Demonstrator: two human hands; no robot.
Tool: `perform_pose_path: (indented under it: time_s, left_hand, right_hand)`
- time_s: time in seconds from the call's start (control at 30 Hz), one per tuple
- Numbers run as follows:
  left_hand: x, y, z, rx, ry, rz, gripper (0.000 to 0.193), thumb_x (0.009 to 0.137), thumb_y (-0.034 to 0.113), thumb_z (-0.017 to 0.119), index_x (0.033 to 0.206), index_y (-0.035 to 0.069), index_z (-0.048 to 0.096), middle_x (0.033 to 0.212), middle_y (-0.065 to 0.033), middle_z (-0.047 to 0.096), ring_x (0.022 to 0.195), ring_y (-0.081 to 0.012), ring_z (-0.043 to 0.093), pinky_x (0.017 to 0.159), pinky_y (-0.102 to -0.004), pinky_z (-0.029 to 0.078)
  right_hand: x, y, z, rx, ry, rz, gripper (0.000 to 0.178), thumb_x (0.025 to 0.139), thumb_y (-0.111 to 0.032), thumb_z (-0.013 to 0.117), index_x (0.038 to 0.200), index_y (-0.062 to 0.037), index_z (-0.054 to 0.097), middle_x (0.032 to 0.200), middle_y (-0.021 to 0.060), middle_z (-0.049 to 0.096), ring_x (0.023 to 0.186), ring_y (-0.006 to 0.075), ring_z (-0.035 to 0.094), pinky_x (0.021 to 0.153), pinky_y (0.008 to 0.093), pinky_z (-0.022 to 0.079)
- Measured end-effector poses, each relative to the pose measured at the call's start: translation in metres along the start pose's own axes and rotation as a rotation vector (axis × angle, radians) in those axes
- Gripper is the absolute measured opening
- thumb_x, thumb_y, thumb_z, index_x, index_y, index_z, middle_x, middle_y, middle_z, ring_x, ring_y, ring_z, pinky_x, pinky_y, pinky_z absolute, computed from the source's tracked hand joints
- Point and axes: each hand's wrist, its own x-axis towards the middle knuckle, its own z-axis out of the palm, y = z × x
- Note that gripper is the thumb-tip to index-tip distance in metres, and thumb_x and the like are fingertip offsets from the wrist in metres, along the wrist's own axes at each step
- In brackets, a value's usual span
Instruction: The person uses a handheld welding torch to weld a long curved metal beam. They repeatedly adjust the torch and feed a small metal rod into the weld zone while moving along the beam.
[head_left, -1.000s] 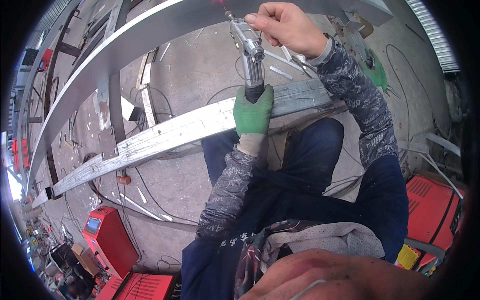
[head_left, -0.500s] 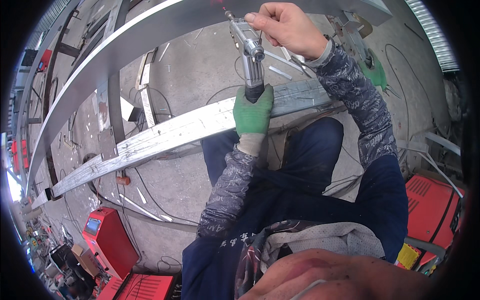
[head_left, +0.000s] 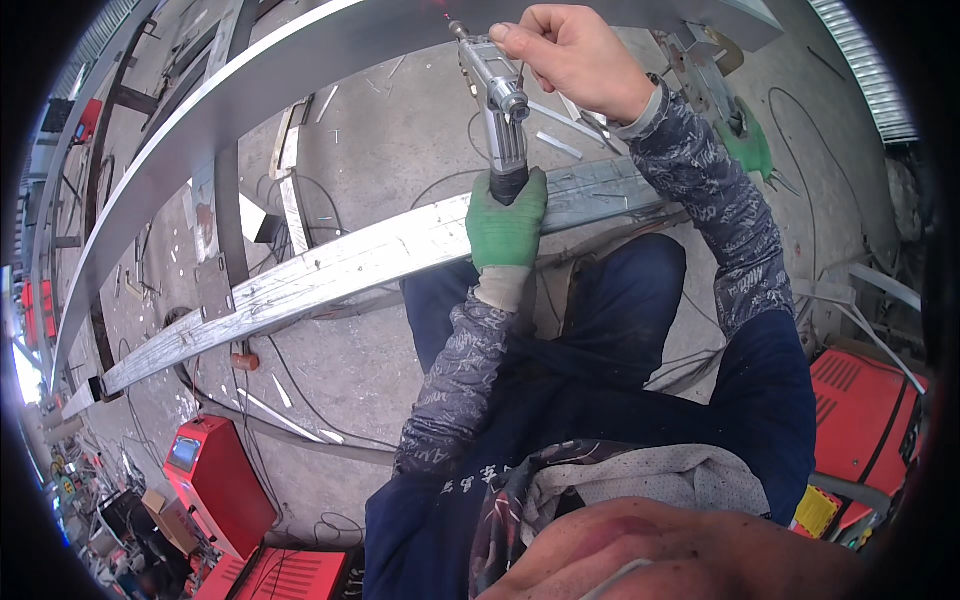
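My left hand [head_left: 505, 222], in a green glove, is closed around the dark grip of a handheld laser welding gun [head_left: 506, 140]. The gun points up and away, its nozzle close to a long grey metal beam [head_left: 270, 85]. A small red light spot shows on the beam just past the tip. Bare, my right hand [head_left: 580, 60] pinches thumb and fingers together beside the gun's head; what lies between them, if anything, is hidden. Beneath my left wrist runs a long silvery metal tube [head_left: 350, 252], spanning the space in front of my knees.
Another green glove [head_left: 748, 145] is at the right, by a clamp-like tool. A red machine with a screen [head_left: 220, 480] stands lower left; a red case [head_left: 860, 420] is at the right. Cables and metal offcuts [head_left: 560, 146] lie on the concrete floor [head_left: 370, 130].
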Motion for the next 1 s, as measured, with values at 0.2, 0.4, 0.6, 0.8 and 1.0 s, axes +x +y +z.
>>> perform_pose_path:
  time_s: [0.2, 0.4, 0.6, 0.8, 1.0]
  left_hand:
    - [0.0, 0.0, 0.0, 0.001, 0.0, -0.003, 0.044, 0.085, 0.039, 0.08, 0.098, -0.001, 0.066, 0.087, -0.015, 0.072, 0.078, -0.025, 0.068, 0.076, -0.0392, 0.054]
    - [0.0, 0.001, 0.0, 0.003, 0.005, 0.0, 0.044, 0.085, 0.039, 0.08, 0.099, -0.001, 0.067, 0.087, -0.0148, 0.071, 0.077, -0.0252, 0.068, 0.076, -0.0395, 0.054]
    - [0.0, 0.0, -0.002, 0.01, -0.008, 0.017, 0.039, 0.086, 0.035, 0.079, 0.1, 0.0, 0.069, 0.086, -0.0084, 0.07, 0.077, -0.0179, 0.065, 0.074, -0.0338, 0.053]
    - [-0.001, 0.005, -0.003, -0.001, -0.039, -0.017, 0.042, 0.086, 0.037, 0.079, 0.101, 0.0, 0.068, 0.087, -0.0114, 0.071, 0.078, -0.0217, 0.066, 0.076, -0.0364, 0.053]
    - [0.0, 0.006, -0.001, 0.039, -0.06, -0.007, 0.045, 0.086, 0.039, 0.078, 0.103, -0.001, 0.067, 0.089, -0.0144, 0.072, 0.081, -0.025, 0.069, 0.078, -0.0386, 0.053]
  right_hand:
    - [0.0, 0.001, 0.001, -0.034, 0.02, -0.018, 0.029, 0.102, -0.024, 0.068, 0.084, -0.0012, 0.063, 0.07, -0.0006, 0.063, 0.058, 0.0044, 0.055, 0.05, 0.0222, 0.043]
    - [-0.003, 0.0, 0.002, -0.039, 0.038, -0.016, 0.028, 0.103, -0.023, 0.067, 0.087, -0.0004, 0.064, 0.072, -0.0005, 0.064, 0.059, 0.0048, 0.056, 0.051, 0.0223, 0.045]
    - [-0.008, 0.003, -0.006, 0.053, -0.11, -0.017, 0.022, 0.104, -0.021, 0.065, 0.095, -0.0014, 0.067, 0.081, -0.0003, 0.067, 0.068, 0.0047, 0.059, 0.061, 0.0221, 0.049]
    - [-0.007, 0.003, -0.023, -0.005, -0.053, -0.202, 0.019, 0.105, -0.019, 0.063, 0.098, -0.0015, 0.067, 0.081, -0.0006, 0.067, 0.072, 0.0054, 0.06, 0.065, 0.0225, 0.05]
    - [-0.01, 0.005, -0.035, 0.103, 0.092, -0.144, 0.02, 0.105, -0.02, 0.064, 0.099, -0.0019, 0.068, 0.08, -0.0008, 0.067, 0.071, 0.0062, 0.06, 0.065, 0.0226, 0.051]
